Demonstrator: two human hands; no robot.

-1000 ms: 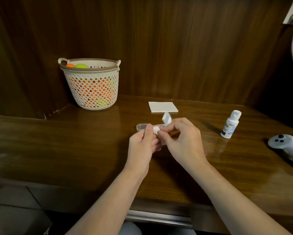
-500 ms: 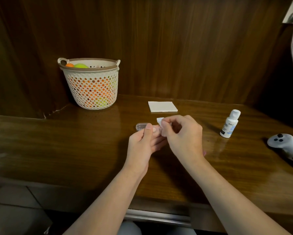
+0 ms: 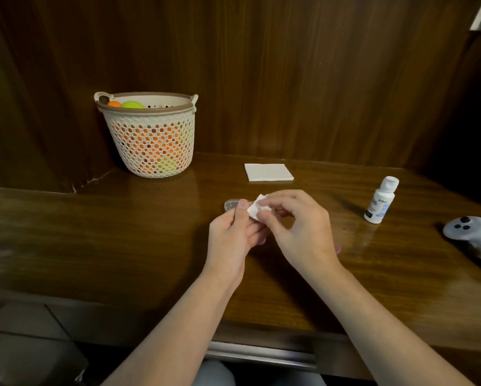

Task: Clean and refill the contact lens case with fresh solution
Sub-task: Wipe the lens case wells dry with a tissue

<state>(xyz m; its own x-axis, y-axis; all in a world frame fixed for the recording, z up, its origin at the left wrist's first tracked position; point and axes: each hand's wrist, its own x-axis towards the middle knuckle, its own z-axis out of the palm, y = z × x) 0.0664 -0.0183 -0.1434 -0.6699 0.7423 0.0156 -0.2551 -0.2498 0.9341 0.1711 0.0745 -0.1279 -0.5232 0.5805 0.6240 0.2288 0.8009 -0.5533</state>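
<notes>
left hand (image 3: pixel 231 235): I've got it curled round the clear plastic lens case (image 3: pixel 232 204), held just above the glossy wood table (image 3: pixel 122 232); only one rounded end pokes out.
right hand (image 3: pixel 297 229): fingertips pinching a crumpled white tissue wad (image 3: pixel 257 208) against the case.
solution bottle (image 3: pixel 381 200): small, white, capped, upright off to my right.
behind: flat square tissue pad (image 3: pixel 268 172), perforated plastic basket (image 3: pixel 150 135) of balls.
far right: smooth white controller (image 3: pixel 473 235).
</notes>
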